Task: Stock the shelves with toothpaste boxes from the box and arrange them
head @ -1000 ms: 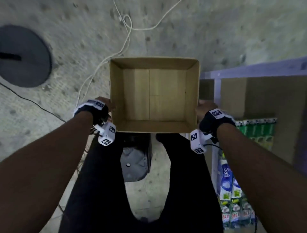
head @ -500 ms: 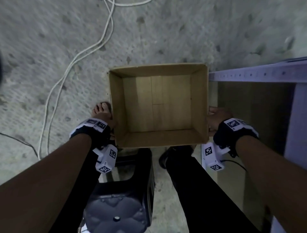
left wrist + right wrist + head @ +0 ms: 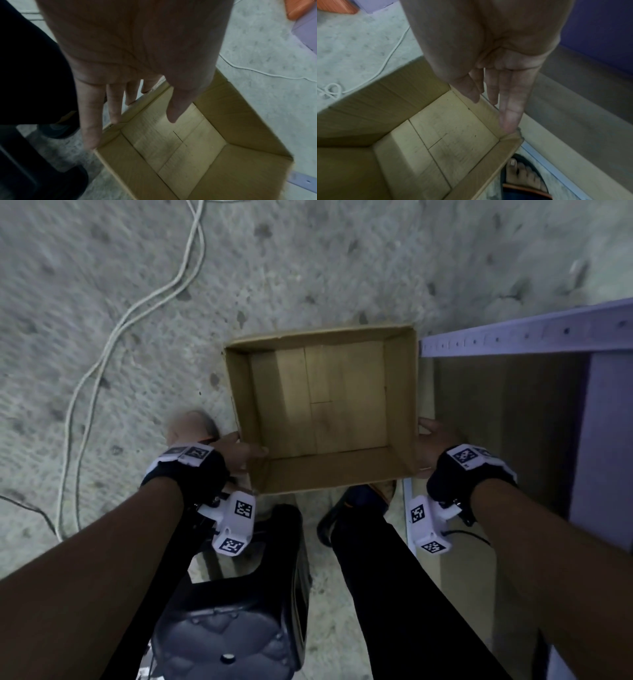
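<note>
An empty brown cardboard box (image 3: 400, 392) sits low over the grey floor, against the shelf's corner. My left hand (image 3: 239, 450) lies on its left wall near the front corner. In the left wrist view its straight fingers (image 3: 89, 121) run down outside the box (image 3: 240, 121) and the thumb reaches over the rim. My right hand (image 3: 435, 436) lies flat against the right wall. Seen from the right wrist, its fingers (image 3: 510, 108) hang straight outside the box (image 3: 385, 102), thumb over the rim. No toothpaste boxes are in view.
A purple metal shelf frame (image 3: 527, 333) with a brown board (image 3: 507, 422) stands at the right. A white cable (image 3: 113, 337) snakes over the floor at the left. A black stool (image 3: 233, 628) is under my arms. My sandalled foot (image 3: 525, 175) is beside the box.
The box has come down towards the floor with both hands still at its sides. The view has tilted down, and the stocked lower shelf at the right has left the picture.
</note>
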A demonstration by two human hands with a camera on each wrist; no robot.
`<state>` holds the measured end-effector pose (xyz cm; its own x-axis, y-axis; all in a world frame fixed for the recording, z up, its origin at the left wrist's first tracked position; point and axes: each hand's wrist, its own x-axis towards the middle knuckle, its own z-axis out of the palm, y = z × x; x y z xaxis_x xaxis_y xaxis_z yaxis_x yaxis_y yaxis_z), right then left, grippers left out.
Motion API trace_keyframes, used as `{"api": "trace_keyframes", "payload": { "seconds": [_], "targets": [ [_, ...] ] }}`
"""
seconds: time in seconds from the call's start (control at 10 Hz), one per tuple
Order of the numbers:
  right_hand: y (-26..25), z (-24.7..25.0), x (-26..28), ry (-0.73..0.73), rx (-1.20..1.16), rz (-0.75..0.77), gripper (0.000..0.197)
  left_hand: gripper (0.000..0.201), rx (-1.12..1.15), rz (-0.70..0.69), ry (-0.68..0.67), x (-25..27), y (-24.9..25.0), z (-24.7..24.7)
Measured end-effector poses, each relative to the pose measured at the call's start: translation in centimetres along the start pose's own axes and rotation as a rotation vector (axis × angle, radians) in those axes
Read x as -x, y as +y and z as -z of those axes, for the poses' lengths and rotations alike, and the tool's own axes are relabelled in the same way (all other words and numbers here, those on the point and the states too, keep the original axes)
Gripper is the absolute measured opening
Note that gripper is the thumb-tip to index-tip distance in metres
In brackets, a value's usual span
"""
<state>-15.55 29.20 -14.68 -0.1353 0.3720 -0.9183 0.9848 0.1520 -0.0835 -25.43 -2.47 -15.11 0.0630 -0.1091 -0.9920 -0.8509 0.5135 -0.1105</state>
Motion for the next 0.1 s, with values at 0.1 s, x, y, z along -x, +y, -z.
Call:
{"api": "trace_keyframes", "payload": {
  "seconds": [0.1],
  "targets": [
    [-0.31,-0.36,1.92,-0.015,0.026,0.002,0.052,0.054,-0.012,-0.024,0.029,2.66,0.07,-0.60]
  ]
}}
